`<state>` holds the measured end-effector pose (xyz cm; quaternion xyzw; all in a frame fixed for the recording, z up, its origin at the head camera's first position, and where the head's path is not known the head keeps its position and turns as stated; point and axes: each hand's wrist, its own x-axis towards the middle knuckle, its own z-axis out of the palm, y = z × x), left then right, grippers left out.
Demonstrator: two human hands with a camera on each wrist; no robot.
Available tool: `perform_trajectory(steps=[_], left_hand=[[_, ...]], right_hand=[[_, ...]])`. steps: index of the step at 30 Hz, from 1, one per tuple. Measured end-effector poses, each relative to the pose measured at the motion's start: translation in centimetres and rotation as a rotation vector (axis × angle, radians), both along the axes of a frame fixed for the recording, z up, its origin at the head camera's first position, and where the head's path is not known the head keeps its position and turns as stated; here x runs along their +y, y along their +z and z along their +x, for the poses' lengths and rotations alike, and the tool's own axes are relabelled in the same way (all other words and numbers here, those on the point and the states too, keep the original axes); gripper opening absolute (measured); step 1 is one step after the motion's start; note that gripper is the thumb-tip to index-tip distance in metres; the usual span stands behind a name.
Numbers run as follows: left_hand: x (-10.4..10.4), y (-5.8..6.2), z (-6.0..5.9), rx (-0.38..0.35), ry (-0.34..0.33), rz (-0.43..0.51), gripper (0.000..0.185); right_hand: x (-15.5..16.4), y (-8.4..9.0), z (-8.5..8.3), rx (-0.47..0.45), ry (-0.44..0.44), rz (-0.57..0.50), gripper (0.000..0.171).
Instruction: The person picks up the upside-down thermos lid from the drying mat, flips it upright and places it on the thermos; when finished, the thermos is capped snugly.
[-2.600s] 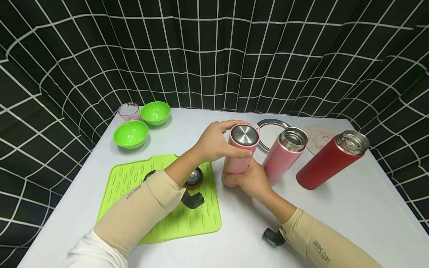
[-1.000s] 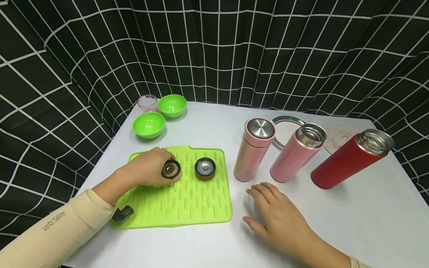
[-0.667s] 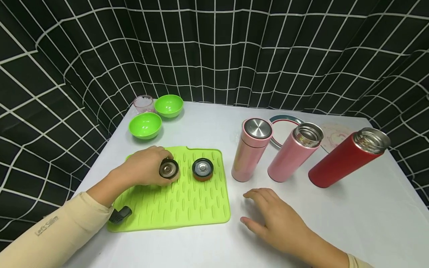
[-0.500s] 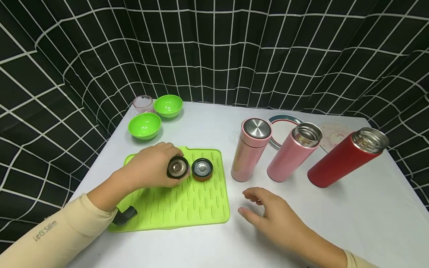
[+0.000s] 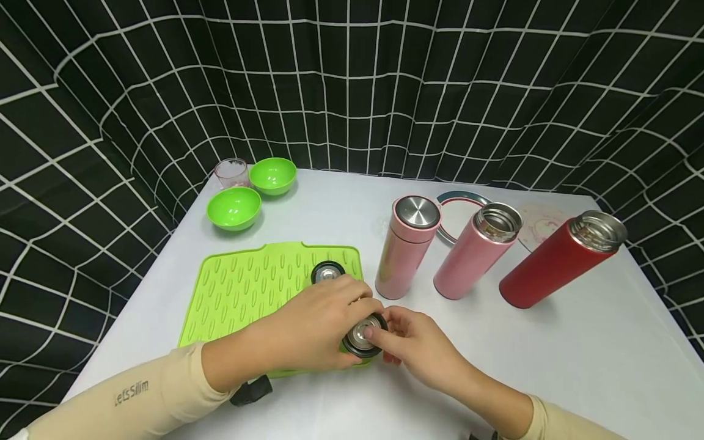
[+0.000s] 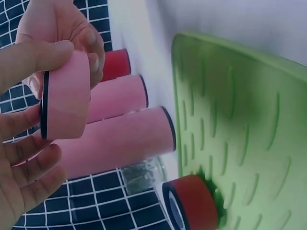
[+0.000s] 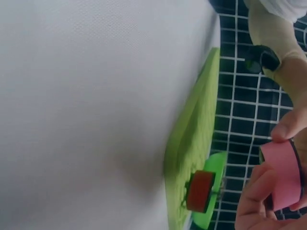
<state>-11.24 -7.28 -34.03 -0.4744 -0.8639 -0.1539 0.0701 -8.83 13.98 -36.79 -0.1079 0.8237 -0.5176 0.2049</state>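
Btwn both hands, L & R, pink lid pinched.

The left hand carried the pink lid to the right hand.

Both arms wear snug beige sleeves ending at the wrist — the left sleeve carries small dark lettering. A black wrist-worn device sits under the left wrist.

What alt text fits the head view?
Both hands, left hand and right hand, hold a pink lid at the green mat's edge. Behind stand one capped pink flask, an open pink flask and an open red flask.
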Motion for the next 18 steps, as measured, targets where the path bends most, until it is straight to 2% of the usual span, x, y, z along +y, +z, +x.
perform_trajectory(steps=[6,8,10,12,15,18], left_hand=[[1.0,-0.6,0.0,0.002,0.018,0.09,0.066],[1.1,-0.8,0.2,-0.039,0.043,0.139,0.074],[1.1,-0.8,0.3,-0.106,0.093,0.194,0.084],[0.8,-0.7,0.5,-0.2,0.162,0.26,0.095],[0.5,-0.3,0.7,-0.321,0.232,0.357,0.104],[0.6,0.1,0.7,-0.394,0.235,0.381,0.103]], right_hand=[[0.8,0.1,0.1,0.015,-0.081,-0.067,0.032],[1.1,0.2,0.2,0.062,-0.103,-0.078,0.03],[1.5,0.2,0.3,0.166,-0.102,-0.087,0.024],[1.9,0.2,0.4,0.358,-0.073,-0.096,0.025],[2.3,0.4,0.1,0.725,-0.019,-0.121,0.038],[2.3,0.8,-0.4,1.089,0.028,-0.103,0.025]])
